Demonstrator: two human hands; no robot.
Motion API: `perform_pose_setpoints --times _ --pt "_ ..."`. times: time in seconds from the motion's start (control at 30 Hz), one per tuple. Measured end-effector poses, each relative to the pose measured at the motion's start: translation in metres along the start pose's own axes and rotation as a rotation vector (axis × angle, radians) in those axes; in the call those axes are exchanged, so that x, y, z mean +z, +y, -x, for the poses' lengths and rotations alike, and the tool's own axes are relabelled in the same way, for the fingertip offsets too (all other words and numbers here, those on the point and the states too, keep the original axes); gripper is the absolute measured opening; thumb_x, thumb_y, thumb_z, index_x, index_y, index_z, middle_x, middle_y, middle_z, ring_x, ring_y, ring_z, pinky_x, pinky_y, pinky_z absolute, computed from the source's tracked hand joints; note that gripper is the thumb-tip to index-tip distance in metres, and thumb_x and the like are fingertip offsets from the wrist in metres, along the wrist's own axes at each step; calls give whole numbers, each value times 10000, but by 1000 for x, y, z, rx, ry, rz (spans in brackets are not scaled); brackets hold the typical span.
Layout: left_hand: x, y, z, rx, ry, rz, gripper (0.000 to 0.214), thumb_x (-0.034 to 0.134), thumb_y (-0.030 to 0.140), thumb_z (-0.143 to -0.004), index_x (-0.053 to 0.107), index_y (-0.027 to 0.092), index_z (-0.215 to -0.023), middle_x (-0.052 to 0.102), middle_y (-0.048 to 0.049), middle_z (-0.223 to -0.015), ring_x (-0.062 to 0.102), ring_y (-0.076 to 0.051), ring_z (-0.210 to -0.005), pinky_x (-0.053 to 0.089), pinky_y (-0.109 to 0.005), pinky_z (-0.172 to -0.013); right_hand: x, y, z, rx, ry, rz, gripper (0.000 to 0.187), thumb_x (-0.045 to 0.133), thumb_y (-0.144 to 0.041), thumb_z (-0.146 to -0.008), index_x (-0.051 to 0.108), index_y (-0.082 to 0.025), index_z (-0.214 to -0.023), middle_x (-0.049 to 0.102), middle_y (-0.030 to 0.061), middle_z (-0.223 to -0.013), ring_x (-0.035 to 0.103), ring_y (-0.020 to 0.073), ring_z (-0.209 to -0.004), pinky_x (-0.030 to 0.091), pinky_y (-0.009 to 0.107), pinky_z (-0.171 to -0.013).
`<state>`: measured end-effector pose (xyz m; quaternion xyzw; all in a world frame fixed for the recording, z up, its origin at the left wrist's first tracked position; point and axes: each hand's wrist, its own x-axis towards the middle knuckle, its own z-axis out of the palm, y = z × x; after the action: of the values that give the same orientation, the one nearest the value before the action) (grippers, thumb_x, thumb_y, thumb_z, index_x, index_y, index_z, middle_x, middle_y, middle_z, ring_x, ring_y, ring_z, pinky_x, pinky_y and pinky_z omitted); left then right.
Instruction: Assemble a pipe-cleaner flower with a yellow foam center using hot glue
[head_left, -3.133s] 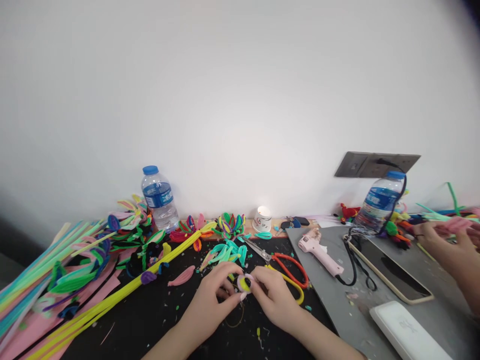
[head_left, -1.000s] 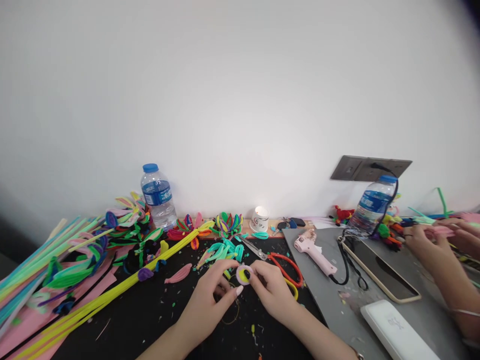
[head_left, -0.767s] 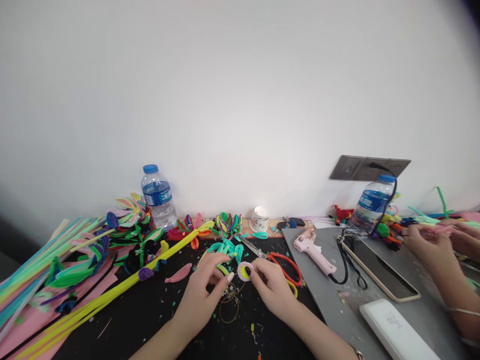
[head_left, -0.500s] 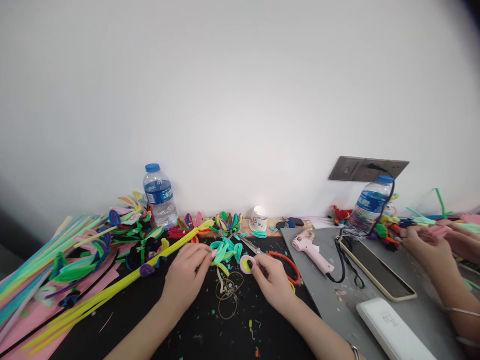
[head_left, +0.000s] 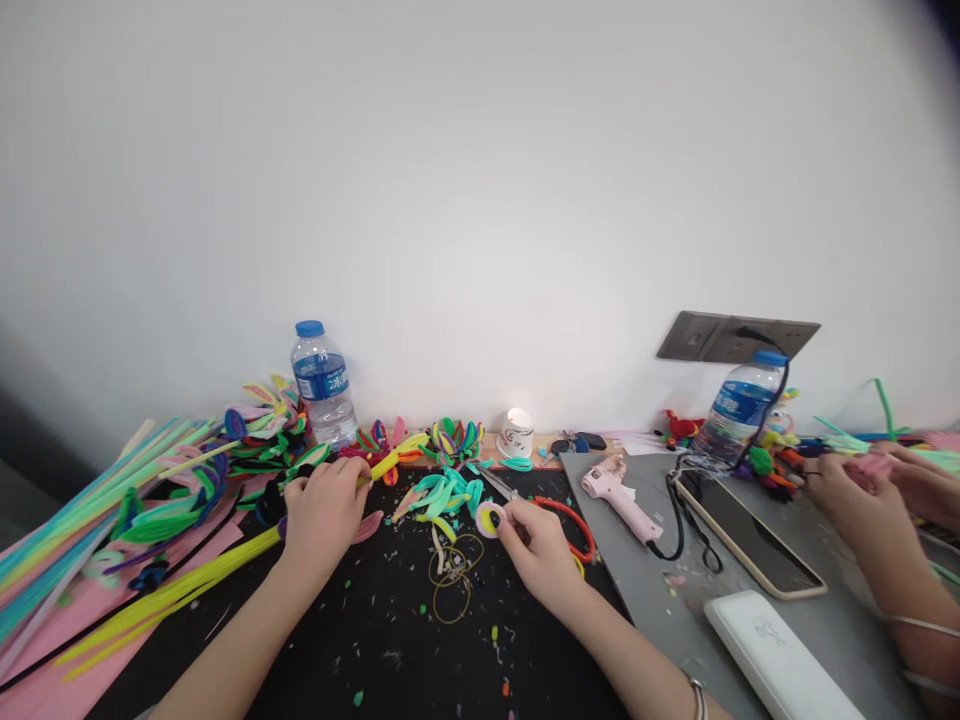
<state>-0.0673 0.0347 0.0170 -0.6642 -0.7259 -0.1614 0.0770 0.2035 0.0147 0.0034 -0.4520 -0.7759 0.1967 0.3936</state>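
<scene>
Right hand (head_left: 536, 550): centre of frame, low. Thumb and finger pinched together on the edge of one round lilac-rimmed disc (head_left: 489, 524), yellow within, with a black oval spot; the disc is at mid-frame, face toward the camera.

Left hand (head_left: 324, 515): left of centre. Fingers curled down over a bundle of yellow chenille stems (head_left: 217, 572) that slants from lower left toward mid-frame; whether it grips them cannot be told. One pink petal shape (head_left: 368, 527), just beside this hand.

Counter (head_left: 375, 650): black, strewn with small scraps, lower centre. On it, between the hands: turquoise chenille loops (head_left: 450, 492) and a tangle of thin tan rings. Behind the right hand: scissors (head_left: 499, 486) with red handle, partly hidden.

Back edge, centre: one paper cup (head_left: 516, 437), white, printed, upright.

Left of frame: mixed chenille stems and leaf shapes; one blue-capped bottle (head_left: 324, 385), upright.

Right of frame, grey board (head_left: 679, 630): pink glue gun (head_left: 624, 506); phone (head_left: 750, 535) in pale case; white oblong block (head_left: 776, 645), lower right. Second blue-capped bottle (head_left: 742, 405), behind the phone.

Far right: another person's hands (head_left: 847, 505), at a pink fuzzy piece (head_left: 872, 469).
</scene>
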Motion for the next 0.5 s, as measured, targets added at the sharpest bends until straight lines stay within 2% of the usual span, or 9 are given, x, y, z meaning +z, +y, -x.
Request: perform_pose_setpoints --times 0.2,0.3,0.5 --pt "3 -4 -2 -7 50 40 275 403 186 -910 629 231 -1060 738 -68 -1000 644 -249 -944 358 -405 -811 0 0 1 10 5 -2 312 436 -285 -899 360 -202 -608 382 -40 -557 369 112 -513 268 229 -502" --pt "2 -4 -2 -4 75 27 307 367 187 -927 638 227 -1065 743 -71 -999 656 -246 -923 363 -405 -829 1 -1 2 9 -6 5 318 433 -288 -900 360 -201 -603 377 -41 -559 365 111 -516 266 230 -508" --pt "4 -3 0 47 60 19 272 434 190 -895 635 199 -1077 727 -82 -1050 646 -263 -964 370 -418 -843 -1 -1 0 5 1 0 325 431 -291 -897 362 -202 -592 356 -45 -548 354 109 -502 259 230 -497"
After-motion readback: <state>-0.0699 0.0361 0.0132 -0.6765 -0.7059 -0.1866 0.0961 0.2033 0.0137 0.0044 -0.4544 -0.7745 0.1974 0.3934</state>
